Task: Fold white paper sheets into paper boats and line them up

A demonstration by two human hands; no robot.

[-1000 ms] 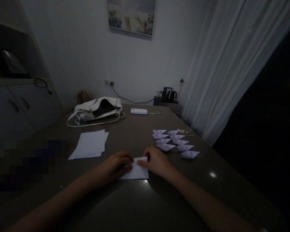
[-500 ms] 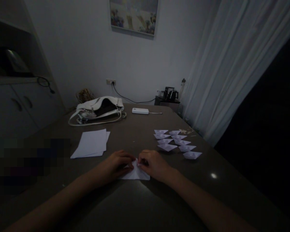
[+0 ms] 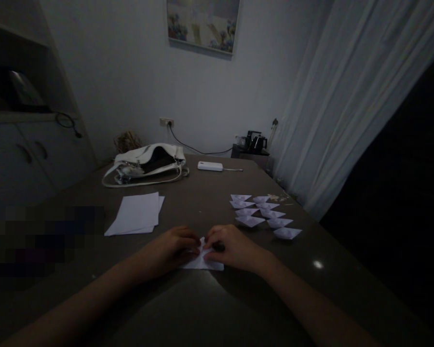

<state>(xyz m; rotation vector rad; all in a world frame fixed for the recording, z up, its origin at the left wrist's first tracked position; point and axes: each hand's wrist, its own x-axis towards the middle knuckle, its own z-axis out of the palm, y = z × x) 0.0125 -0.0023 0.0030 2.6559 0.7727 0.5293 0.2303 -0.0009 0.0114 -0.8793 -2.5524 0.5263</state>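
Observation:
A partly folded white sheet of paper (image 3: pixel 201 261) lies on the dark table (image 3: pixel 217 299) close in front of me. My left hand (image 3: pixel 171 248) presses on its left part with curled fingers. My right hand (image 3: pixel 231 248) pinches and presses its right corner folded toward the middle, so most of the sheet is hidden. Both hands' fingertips nearly meet at the top centre of the paper. Several small folded white paper boats (image 3: pixel 262 214) sit in two rows to the right of my hands.
A stack of blank white sheets (image 3: pixel 136 213) lies to the left. Further back are a white handbag (image 3: pixel 146 164) and a white power bank (image 3: pixel 210 166) with a cable. A kettle (image 3: pixel 255 141) stands on a side table by the curtain (image 3: pixel 347 96).
My right hand has folded the paper's upper right corner inward, turning the rectangle into a pointed shape. Both hands have drawn together over the sheet.

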